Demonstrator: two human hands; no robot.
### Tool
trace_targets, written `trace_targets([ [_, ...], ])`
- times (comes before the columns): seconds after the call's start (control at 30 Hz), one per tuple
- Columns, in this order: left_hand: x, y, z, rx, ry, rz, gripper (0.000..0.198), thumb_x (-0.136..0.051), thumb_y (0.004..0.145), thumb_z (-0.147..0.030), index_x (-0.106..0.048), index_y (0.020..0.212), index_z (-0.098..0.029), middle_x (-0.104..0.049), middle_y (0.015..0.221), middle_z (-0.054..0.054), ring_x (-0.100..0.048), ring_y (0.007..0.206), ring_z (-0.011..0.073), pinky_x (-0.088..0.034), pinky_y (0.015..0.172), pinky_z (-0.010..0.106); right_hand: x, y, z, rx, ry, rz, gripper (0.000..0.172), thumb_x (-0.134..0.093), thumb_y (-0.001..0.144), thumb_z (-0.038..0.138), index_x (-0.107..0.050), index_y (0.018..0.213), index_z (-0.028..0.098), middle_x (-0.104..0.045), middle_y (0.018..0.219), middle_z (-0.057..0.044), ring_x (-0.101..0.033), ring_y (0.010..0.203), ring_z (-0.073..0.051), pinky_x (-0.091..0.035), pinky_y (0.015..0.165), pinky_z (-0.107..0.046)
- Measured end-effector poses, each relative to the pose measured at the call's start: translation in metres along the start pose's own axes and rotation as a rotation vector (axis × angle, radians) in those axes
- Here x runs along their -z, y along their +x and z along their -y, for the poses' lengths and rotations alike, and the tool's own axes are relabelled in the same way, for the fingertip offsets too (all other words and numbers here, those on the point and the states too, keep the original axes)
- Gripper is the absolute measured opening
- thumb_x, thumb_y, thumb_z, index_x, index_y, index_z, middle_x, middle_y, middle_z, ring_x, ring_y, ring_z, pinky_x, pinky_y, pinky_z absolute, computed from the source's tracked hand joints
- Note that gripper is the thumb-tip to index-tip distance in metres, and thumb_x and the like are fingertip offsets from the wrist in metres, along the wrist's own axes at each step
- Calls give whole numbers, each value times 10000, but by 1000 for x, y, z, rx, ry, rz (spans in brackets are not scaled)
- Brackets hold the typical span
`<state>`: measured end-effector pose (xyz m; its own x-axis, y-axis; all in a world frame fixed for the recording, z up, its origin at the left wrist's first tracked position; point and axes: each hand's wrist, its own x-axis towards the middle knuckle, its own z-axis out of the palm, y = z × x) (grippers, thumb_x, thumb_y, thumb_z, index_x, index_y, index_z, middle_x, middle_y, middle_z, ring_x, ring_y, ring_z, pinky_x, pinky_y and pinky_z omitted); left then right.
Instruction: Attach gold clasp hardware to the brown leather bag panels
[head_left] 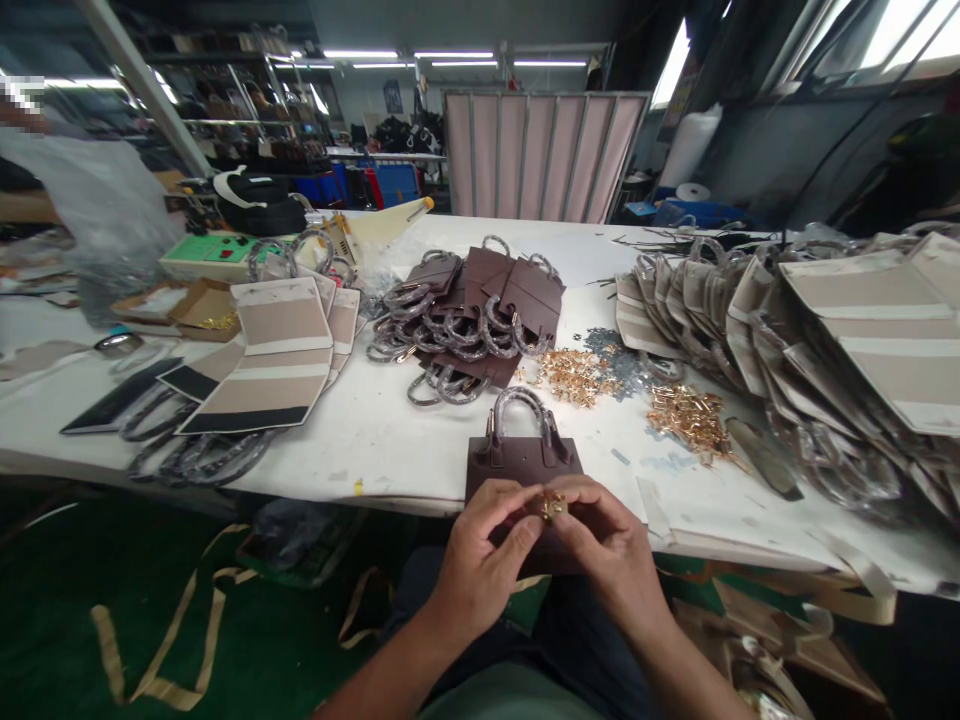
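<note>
My left hand and my right hand meet at the table's front edge. Between their fingertips sits a small gold metal fitting, pinched from both sides; its exact shape is too small to make out. Behind and below the fingers lies a dark brown handbag panel, partly hidden by both hands and overhanging the edge. Its wrapped handle arches toward the far side. Just beyond, to the right, are loose piles of gold fittings and grey metal pieces.
Brown panels with wrapped handles are heaped mid-table. Beige-lined panels lie left, and a large stack of beige-lined panels fills the right. A cardboard box and a green machine stand back left. Tape strips litter the floor.
</note>
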<state>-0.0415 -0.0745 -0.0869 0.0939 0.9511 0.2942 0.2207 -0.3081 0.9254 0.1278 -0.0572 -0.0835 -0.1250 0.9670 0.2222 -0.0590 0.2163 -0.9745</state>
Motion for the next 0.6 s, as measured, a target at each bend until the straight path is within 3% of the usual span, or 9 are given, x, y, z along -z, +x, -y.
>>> trace_targets([
  [0.07,4,5,14,8,143,-78,341,-645,948,-233,-679,1284,-275,-657,1164,76,-640,1052,208,-556,869,326,-1,8,-14,2,-33,-2,123,-723,915,347,-688,910,229,-710,1001,-47,-662,970,-213,-530,877,-324],
  [0.17,16,14,41,21,402,-294,527,-711,858,-211,-590,1369,-241,-619,1305,114,-586,1184,276,-524,987,443,2,20,-38,-57,-102,-45,193,-739,889,394,-664,880,217,-718,995,-55,-666,949,-225,-531,872,-349],
  [0.27,27,23,61,110,468,-299,643,-756,805,-251,-544,1408,-180,-635,1290,147,-571,1220,318,-469,1062,521,6,28,-57,-117,-174,-65,268,-757,862,455,-674,897,203,-736,975,-67,-676,920,-236,-533,841,-357],
  [0.37,28,27,64,185,401,-262,654,-758,791,-259,-552,1407,-178,-667,1192,118,-600,1174,299,-469,1059,495,10,31,-65,-171,-173,-50,353,-753,857,523,-683,962,192,-740,902,-63,-683,834,-229,-539,788,-353],
  [0.47,22,29,57,214,257,-354,681,-753,787,-245,-540,1432,-207,-651,1252,107,-599,1194,280,-448,1079,462,11,32,-66,-214,-126,-56,412,-766,839,557,-686,994,184,-734,838,-54,-682,772,-216,-548,733,-336],
  [0.53,20,31,51,312,22,-364,737,-764,792,-268,-496,1476,-209,-654,1278,112,-625,1162,269,-468,1049,435,12,34,-63,-241,-91,-73,435,-780,824,567,-689,999,179,-731,816,-50,-682,741,-206,-560,699,-324],
  [0.6,20,33,48,425,-282,-276,731,-795,779,-294,-522,1450,-190,-690,1237,108,-660,1097,262,-493,1001,406,12,37,-60,-266,-62,-87,463,-791,803,584,-691,991,174,-719,781,-43,-675,694,-194,-568,652,-313],
])
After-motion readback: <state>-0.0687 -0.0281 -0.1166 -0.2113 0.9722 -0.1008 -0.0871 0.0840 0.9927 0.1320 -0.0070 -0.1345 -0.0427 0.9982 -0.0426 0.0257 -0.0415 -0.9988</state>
